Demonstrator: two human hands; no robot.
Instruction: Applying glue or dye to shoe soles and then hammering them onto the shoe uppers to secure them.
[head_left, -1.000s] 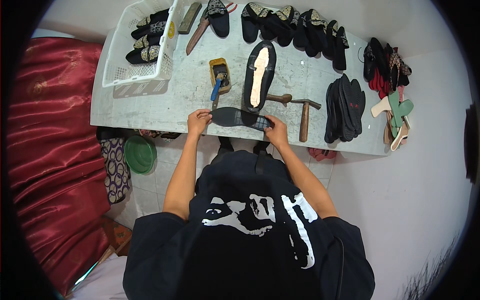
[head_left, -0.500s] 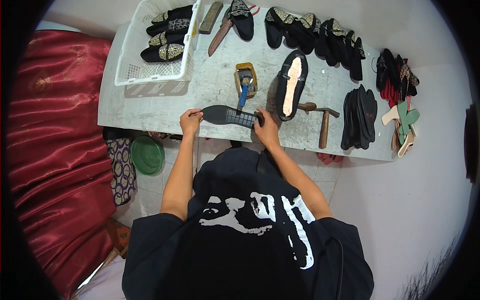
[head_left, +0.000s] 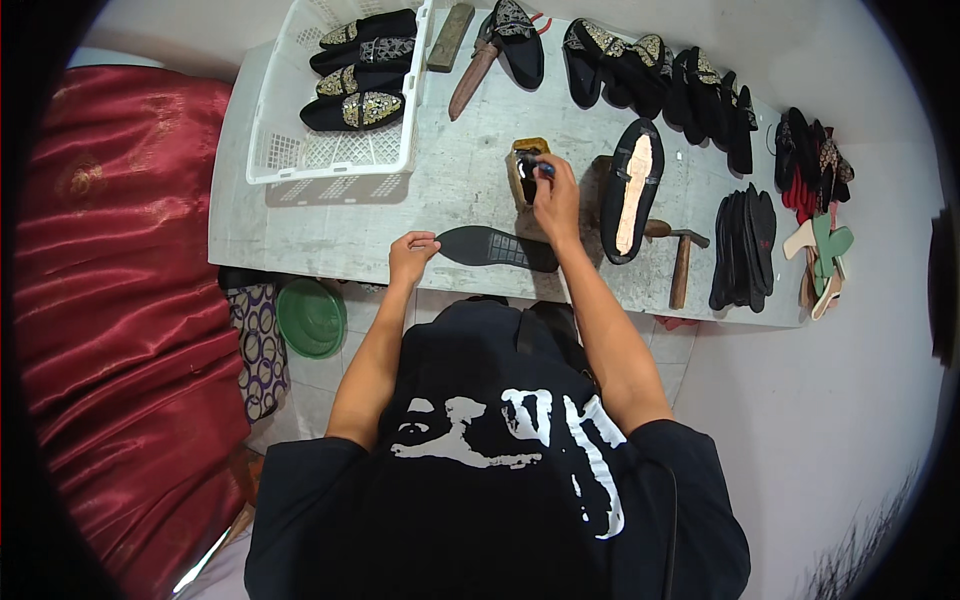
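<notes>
Between the thumb and fingers of my left hand (head_left: pixel 410 258) is one tip of a black shoe sole (head_left: pixel 478 245), a grid pattern on its upward face. The sole lies along the near edge of the table, its other end passing by my right wrist. My right hand (head_left: pixel 557 208) is closed on a blue-handled brush (head_left: pixel 546 169), held over a small yellowish tub (head_left: pixel 517 180) with dark, shiny contents. The brush's lower end is hard to make out there. To the right, a black shoe (head_left: pixel 612 215) lies bottom up, showing a beige strip.
A hammer (head_left: pixel 681 270) and a stack of black soles (head_left: pixel 744 250) lie to the right. A white basket (head_left: pixel 262 140) of decorated black shoes stands at the left. More shoes (head_left: pixel 620 75) line the back, near a brown-handled tool (head_left: pixel 473 85) and a block (head_left: pixel 451 38).
My right hand has let go of the sole, moved up to the tub and taken hold of the brush. My left hand still grips the sole's tip. The whole view has shifted slightly.
</notes>
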